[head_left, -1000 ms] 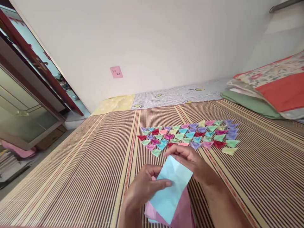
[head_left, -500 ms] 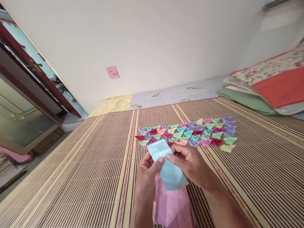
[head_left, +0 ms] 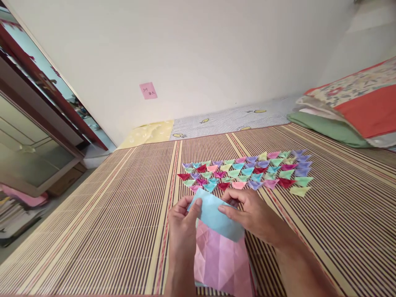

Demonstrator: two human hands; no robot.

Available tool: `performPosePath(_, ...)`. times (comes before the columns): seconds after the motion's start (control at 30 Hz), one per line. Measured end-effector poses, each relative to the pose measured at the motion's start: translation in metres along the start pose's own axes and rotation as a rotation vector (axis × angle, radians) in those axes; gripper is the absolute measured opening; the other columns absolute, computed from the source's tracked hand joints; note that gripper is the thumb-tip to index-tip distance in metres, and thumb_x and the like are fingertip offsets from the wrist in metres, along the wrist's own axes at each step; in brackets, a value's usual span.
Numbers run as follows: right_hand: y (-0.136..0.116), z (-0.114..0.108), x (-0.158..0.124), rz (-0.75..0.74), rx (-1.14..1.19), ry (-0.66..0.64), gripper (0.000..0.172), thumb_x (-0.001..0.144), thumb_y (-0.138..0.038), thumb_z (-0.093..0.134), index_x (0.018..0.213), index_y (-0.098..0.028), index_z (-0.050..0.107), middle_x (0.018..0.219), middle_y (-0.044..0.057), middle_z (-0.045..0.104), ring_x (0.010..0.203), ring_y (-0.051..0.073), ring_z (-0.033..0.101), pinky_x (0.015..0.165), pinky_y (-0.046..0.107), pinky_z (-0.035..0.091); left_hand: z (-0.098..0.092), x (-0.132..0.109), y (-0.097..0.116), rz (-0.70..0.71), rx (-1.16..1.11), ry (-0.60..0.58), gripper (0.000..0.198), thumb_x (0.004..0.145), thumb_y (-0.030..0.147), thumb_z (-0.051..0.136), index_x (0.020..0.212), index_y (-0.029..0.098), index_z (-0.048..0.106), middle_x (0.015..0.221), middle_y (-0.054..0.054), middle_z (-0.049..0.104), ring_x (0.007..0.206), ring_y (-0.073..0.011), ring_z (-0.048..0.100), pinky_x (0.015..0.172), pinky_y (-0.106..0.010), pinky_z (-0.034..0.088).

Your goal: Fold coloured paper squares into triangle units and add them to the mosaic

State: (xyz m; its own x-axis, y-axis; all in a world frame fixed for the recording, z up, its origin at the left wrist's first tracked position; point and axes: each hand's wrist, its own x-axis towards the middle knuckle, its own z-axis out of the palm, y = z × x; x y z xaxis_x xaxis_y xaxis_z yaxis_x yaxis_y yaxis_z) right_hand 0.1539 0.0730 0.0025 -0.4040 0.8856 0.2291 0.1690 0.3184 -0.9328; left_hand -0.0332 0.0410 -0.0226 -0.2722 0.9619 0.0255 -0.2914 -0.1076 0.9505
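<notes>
A light blue sheet of paper [head_left: 213, 214], folded over, is pinched between both my hands low in the middle of the view. My left hand [head_left: 182, 225] grips its left end with thumb on top. My right hand [head_left: 252, 214] pinches its right half, fingers closed on it. Under the blue sheet lies a creased pink sheet [head_left: 221, 258] on top of a small stack of paper. Just beyond my hands, several small folded paper triangles [head_left: 247, 171] in red, pink, green, blue, purple and yellow lie in rows on the striped bamboo mat [head_left: 108, 214].
A pillow and folded bedding [head_left: 349, 109] lie at the right. A patterned sheet [head_left: 222, 121] runs along the white wall, which bears a pink note [head_left: 148, 90]. A mirrored wardrobe door [head_left: 34, 123] stands at the left, with a floor drop beside the mat.
The blue sheet went from held open and slanting to folded flatter and lower over the pink sheet. Both hands shifted grip along its edges.
</notes>
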Motion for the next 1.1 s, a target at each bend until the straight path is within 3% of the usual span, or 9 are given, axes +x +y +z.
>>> performPosePath(0.2,0.009,-0.002,0.004,0.066,0.202,0.146,0.014,0.082,-0.032,0.079,0.081,-0.021,0.070,0.074,-0.001,0.064,0.067,0.015,0.058,0.061,0.026,0.045,0.003,0.004,0.008,-0.039,-0.274,0.175,0.033,0.059,0.035,0.099,0.072,0.015,0.075,0.069,-0.002,0.072,0.060,-0.0120,0.064,0.058,-0.020,0.052)
performPosePath(0.33,0.011,0.008,0.006,0.139,0.382,0.161,0.033,0.075,-0.033,0.085,0.101,-0.022,0.069,0.088,0.002,0.071,0.074,0.017,0.064,0.062,0.026,0.050,0.004,0.006,0.011,-0.028,-0.387,0.231,0.032,0.057,0.026,0.101,0.072,0.015,0.074,0.070,-0.001,0.074,0.061,-0.0114,0.068,0.060,-0.019,0.056)
performPosePath(0.53,0.005,0.014,0.007,0.070,0.329,0.332,0.027,0.077,-0.030,0.082,0.098,-0.020,0.069,0.080,0.000,0.067,0.070,0.015,0.061,0.061,0.025,0.048,0.013,0.005,0.008,-0.129,-0.613,0.116,0.033,0.066,0.030,0.097,0.091,0.016,0.080,0.097,-0.009,0.082,0.093,-0.0234,0.078,0.087,-0.031,0.063)
performPosePath(0.67,-0.001,0.014,0.004,0.032,0.306,0.334,0.023,0.080,-0.030,0.080,0.098,-0.020,0.070,0.082,0.001,0.068,0.071,0.015,0.062,0.062,0.026,0.050,0.032,-0.006,0.002,-0.193,-0.620,0.007,0.050,0.067,0.026,0.097,0.112,0.019,0.078,0.105,-0.010,0.083,0.103,-0.0279,0.078,0.098,-0.037,0.060)
performPosePath(0.8,-0.006,0.016,0.002,0.041,0.287,0.321,0.022,0.080,-0.029,0.080,0.097,-0.019,0.071,0.082,0.001,0.068,0.072,0.016,0.062,0.062,0.026,0.050,0.044,-0.014,-0.001,-0.161,-0.548,0.060,0.059,0.069,0.016,0.094,0.125,0.020,0.074,0.107,-0.009,0.082,0.107,-0.0280,0.077,0.099,-0.038,0.059)
performPosePath(0.97,-0.008,0.017,0.003,0.084,0.331,0.275,0.022,0.082,-0.034,0.079,0.096,-0.019,0.070,0.074,-0.001,0.064,0.065,0.014,0.057,0.058,0.025,0.047,0.043,-0.013,0.001,-0.153,-0.565,0.133,0.060,0.069,0.012,0.093,0.125,0.021,0.073,0.108,-0.008,0.082,0.106,-0.0275,0.078,0.097,-0.037,0.061)
performPosePath(1.1,-0.008,0.016,0.003,0.088,0.308,0.236,0.025,0.085,-0.040,0.077,0.082,-0.018,0.066,0.068,-0.003,0.057,0.062,0.013,0.050,0.056,0.024,0.041,0.043,-0.011,0.003,-0.182,-0.602,0.143,0.063,0.067,0.012,0.094,0.126,0.021,0.073,0.109,-0.009,0.082,0.104,-0.0275,0.078,0.097,-0.037,0.061)
